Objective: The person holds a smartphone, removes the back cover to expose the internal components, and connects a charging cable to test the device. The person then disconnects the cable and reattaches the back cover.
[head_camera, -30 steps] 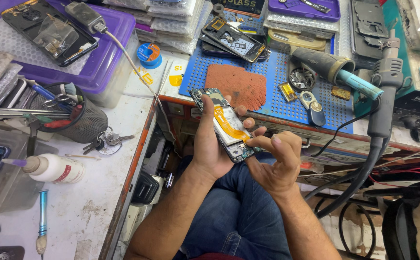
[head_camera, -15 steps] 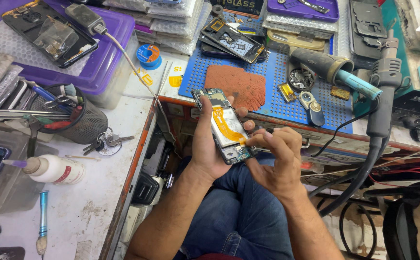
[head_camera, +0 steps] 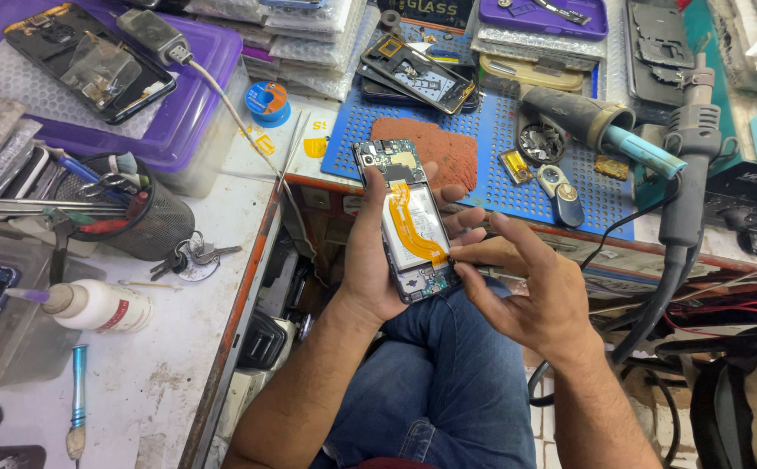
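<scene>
Two hands are working on an opened phone point(head_camera: 409, 221) above the person's lap, just in front of the counter point(head_camera: 178, 347) edge. The left hand point(head_camera: 370, 260) is gripping the phone from behind, thumb lying along its left side and fingers wrapping round the right edge, holding it tilted with the back cover off, so the circuit board, battery and orange flex cable point(head_camera: 413, 224) are showing. The right hand point(head_camera: 526, 295) is pinching at the phone's lower right edge with thumb and fingertip, the other fingers spreading loosely apart. Behind the phone, a blue perforated mat point(head_camera: 517, 174) is lying on the counter, carrying a reddish pad point(head_camera: 448, 152) and another opened phone point(head_camera: 417, 74). A black mesh cup point(head_camera: 148, 226) of tools is standing to the left, with keys point(head_camera: 191, 256) beside it and a white glue bottle point(head_camera: 92, 304) lying nearer the camera.
</scene>
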